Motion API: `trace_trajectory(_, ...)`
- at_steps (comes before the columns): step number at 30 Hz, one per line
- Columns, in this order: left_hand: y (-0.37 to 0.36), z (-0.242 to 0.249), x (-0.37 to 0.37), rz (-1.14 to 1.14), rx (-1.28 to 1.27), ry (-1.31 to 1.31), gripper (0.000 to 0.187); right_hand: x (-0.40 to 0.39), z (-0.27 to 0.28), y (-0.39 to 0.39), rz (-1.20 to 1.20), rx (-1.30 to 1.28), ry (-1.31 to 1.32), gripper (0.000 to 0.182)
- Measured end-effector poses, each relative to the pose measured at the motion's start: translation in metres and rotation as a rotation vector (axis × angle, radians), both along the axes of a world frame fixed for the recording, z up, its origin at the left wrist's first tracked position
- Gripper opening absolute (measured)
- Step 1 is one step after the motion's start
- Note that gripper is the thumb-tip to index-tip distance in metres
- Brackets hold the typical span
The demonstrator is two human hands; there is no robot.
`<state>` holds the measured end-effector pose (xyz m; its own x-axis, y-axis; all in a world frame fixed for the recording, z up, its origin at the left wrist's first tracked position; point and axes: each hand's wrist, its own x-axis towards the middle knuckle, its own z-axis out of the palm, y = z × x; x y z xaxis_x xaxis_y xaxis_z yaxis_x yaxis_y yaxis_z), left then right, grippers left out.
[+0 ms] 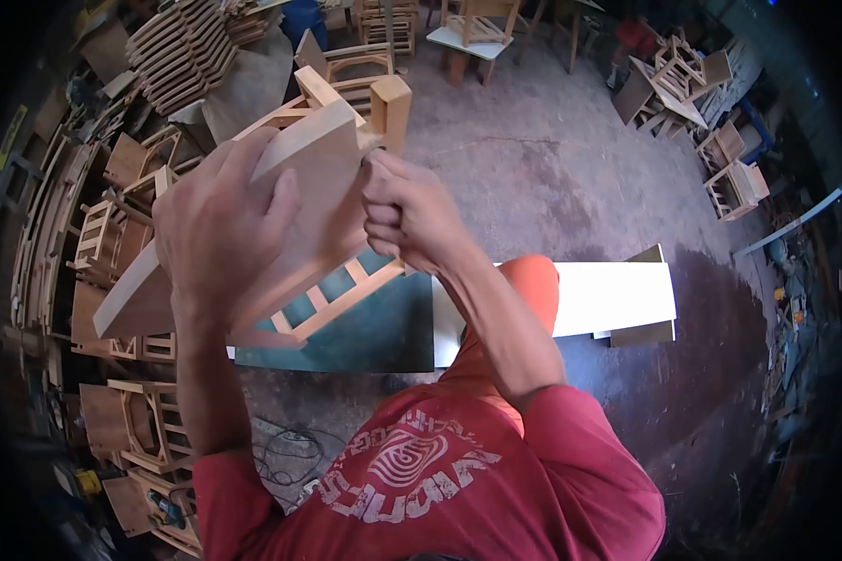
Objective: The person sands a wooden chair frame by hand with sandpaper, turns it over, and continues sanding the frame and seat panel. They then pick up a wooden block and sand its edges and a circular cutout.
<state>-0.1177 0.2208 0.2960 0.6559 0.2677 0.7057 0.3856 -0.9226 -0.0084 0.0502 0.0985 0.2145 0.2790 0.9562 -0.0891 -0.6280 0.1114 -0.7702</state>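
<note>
A pale wooden chair (318,201) is tilted up in front of me, its broad flat board facing my right side. My left hand (220,220) is closed over the board's upper edge, with the thumb on the flat face. At the board's far right corner, beside a squared wooden leg (390,107), my right hand (404,206) is curled into a fist. Whatever that fist holds is hidden by the fingers. Slatted rails (337,299) of the chair rest low over a dark green work surface (374,337).
A bright white board (613,297) extends to the right of the green surface. Stacked chair parts (178,51) and several wooden chairs (112,238) line the left. More chairs stand at the back right (678,75). Cables (290,449) lie on the floor at lower left.
</note>
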Motion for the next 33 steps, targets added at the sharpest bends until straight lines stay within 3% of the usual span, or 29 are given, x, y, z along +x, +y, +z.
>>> trace_trajectory(2, 0.0, -0.001, 0.002, -0.009, 0.033, -0.044, 0.034, -0.002, -0.005, -0.002, 0.058, 0.035, 0.063, 0.015)
trace_trajectory(4, -0.001, 0.0, 0.001, 0.004, 0.013, -0.035, 0.033, -0.004, -0.017, 0.01, 0.129, 0.351, 0.373, 0.022)
trace_trajectory(5, -0.004, 0.0, 0.002, 0.0, -0.011, -0.026, 0.032, -0.004, -0.017, 0.019, 0.086, 0.353, 0.463, 0.025)
trace_trajectory(9, -0.003, 0.003, 0.003, 0.052, -0.009, -0.006, 0.031, -0.01, -0.025, 0.018, 0.231, 0.491, 0.545, 0.026)
trace_trajectory(13, -0.006, 0.0, 0.002, 0.041, -0.007, 0.016, 0.032, -0.01, -0.03, 0.028, 0.215, 0.631, 0.773, 0.02)
trace_trajectory(18, 0.0, 0.0, 0.001, 0.006, 0.014, -0.065, 0.033, -0.017, -0.031, 0.019, 0.283, 0.641, 0.854, 0.022)
trace_trajectory(20, -0.007, 0.003, 0.004, 0.03, -0.098, -0.005, 0.035, -0.017, -0.032, 0.018, 0.235, 0.67, 0.889, 0.022)
trace_trajectory(23, -0.005, 0.002, 0.002, 0.034, -0.065, -0.007, 0.032, -0.018, -0.031, 0.022, 0.298, 0.718, 1.067, 0.019)
trace_trajectory(28, -0.003, -0.001, 0.001, 0.018, -0.023, -0.014, 0.033, -0.025, -0.032, 0.023, 0.199, 0.789, 1.062, 0.017)
trace_trajectory(33, -0.01, 0.001, -0.001, 0.027, -0.047, -0.028, 0.032, -0.023, -0.036, 0.024, 0.292, 0.793, 1.006, 0.015)
